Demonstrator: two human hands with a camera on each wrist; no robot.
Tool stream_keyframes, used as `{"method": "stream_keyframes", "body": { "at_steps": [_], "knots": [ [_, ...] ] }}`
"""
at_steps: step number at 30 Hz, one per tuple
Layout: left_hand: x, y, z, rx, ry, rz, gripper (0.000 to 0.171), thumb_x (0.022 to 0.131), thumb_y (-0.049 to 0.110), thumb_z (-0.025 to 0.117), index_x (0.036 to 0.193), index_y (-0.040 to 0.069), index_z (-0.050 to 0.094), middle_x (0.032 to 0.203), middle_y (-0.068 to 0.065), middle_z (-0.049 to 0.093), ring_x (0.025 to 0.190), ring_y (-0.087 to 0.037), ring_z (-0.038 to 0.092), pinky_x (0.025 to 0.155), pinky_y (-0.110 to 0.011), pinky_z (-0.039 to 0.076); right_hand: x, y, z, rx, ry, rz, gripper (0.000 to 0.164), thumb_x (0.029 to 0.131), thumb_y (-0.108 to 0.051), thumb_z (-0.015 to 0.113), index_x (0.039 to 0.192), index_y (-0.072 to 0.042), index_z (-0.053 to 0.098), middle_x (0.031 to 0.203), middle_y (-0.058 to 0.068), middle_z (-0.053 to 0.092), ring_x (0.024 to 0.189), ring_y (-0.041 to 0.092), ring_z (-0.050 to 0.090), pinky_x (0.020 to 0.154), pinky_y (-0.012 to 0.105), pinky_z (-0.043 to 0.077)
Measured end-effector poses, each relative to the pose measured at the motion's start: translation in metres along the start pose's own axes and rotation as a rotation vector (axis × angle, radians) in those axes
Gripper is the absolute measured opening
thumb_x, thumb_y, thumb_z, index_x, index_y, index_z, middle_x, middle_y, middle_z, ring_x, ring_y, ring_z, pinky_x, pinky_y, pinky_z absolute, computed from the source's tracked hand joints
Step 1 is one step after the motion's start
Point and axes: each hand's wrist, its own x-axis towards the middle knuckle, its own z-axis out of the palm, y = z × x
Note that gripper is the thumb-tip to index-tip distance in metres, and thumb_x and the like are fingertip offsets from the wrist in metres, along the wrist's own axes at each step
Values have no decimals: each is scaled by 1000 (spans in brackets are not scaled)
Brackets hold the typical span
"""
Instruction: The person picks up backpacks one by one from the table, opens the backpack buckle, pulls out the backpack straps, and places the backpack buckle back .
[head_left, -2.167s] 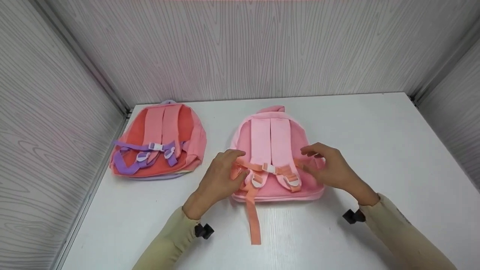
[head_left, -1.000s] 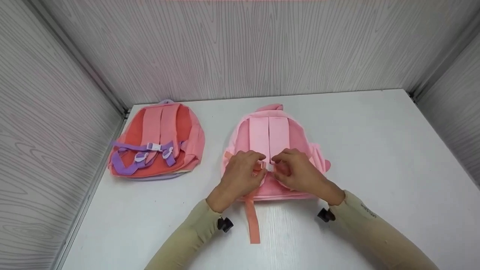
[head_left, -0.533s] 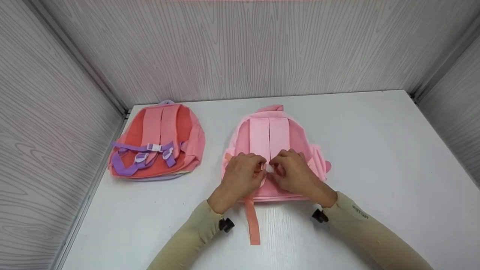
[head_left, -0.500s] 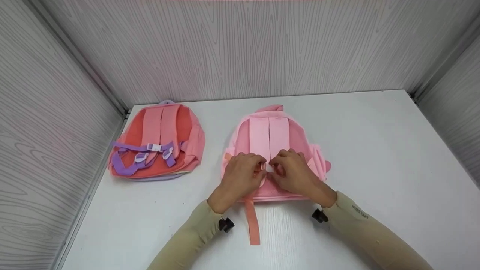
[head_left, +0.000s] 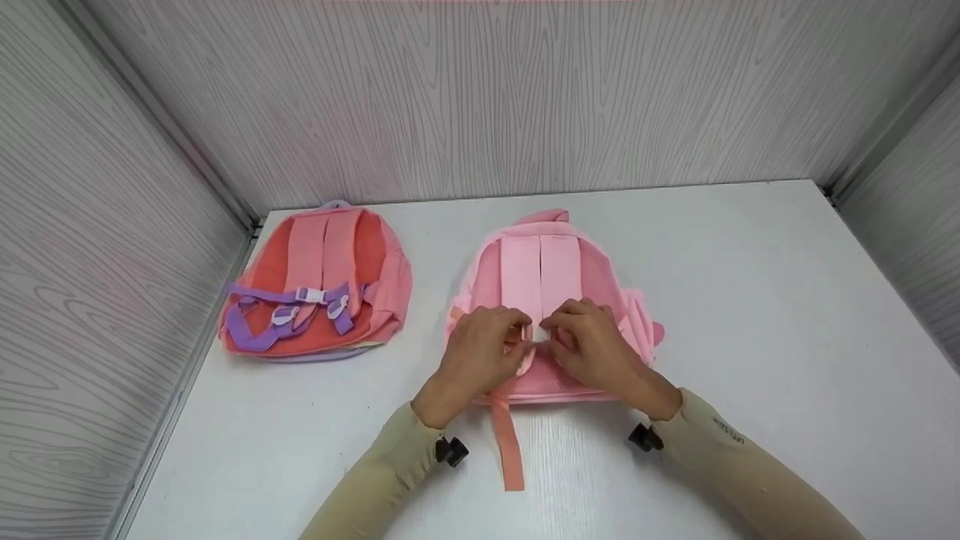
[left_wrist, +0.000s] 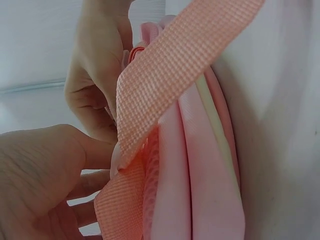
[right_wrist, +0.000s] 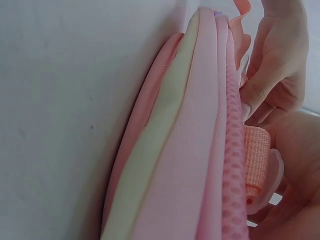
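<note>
A light pink child's backpack [head_left: 520,270] lies on the table with its strap side up. Near the middle of its lower half, both hands meet at a white plastic buckle [head_left: 538,334]. My left hand [head_left: 476,349] pinches the buckle's left end between thumb and fingers. At its right end, my right hand [head_left: 596,349] pinches with thumb and forefinger. The fingers hide most of the buckle. An orange webbing strap [head_left: 507,446] hangs past the bag's bottom edge. In the right wrist view, a short orange webbing loop [right_wrist: 256,155] shows by a pale plastic adjuster [right_wrist: 274,182].
To the left lies a coral-pink backpack [head_left: 367,255], also strap side up, with purple straps [head_left: 251,337] and its own white buckle [head_left: 310,295]. Grey wood-grain panels [head_left: 487,97] stand behind and on both sides of the white table [head_left: 750,300].
Both hands have come inward from the pink backpack's sides and taken hold of the white buckle. During the last second they have barely moved; the backpacks stay in place.
</note>
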Motion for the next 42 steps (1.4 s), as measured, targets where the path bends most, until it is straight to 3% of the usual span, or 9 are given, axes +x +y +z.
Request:
{"method": "stream_keyframes", "body": {
  "at_steps": [6,14,22,32,42],
  "knots": [
    [-1,1,-1,-36,26,12,19,95,19,80,113,11,78,103,-2,78,93,-20,70,85,-40,56,-1,0,-3,31,62,-61,18,89,-3,83,108,-4,82,90,7,67,79,21,51,79,38,36],
    [-1,3,-3,-44,50,19,19,96,20,80,114,12,77,105,-2,78,94,-21,68,87,-41,56,-1,-1,-6,30,80,-105,17,92,-3,82,108,-3,79,94,7,66,79,21,54,82,40,37],
    [1,-1,-3,-84,24,5,22,97,24,80,116,12,77,107,-2,78,94,-20,67,86,-40,55,0,-2,-7,32,71,-92,16,93,0,79,108,-4,78,97,6,66,82,20,57,82,39,35],
    [4,-14,0,-172,29,110,27,98,23,80,120,9,77,107,-4,76,94,-20,65,84,-35,56,0,0,-7,74,63,-74,16,95,-7,79,111,-6,77,101,4,66,83,17,56,84,38,39],
    [6,-18,-1,-239,17,94,25,96,25,83,117,10,79,106,-2,77,95,-18,68,87,-36,57,2,0,-7,99,62,-84,13,96,-5,78,109,-3,78,100,6,66,82,18,58,83,40,37]
  ]
}}
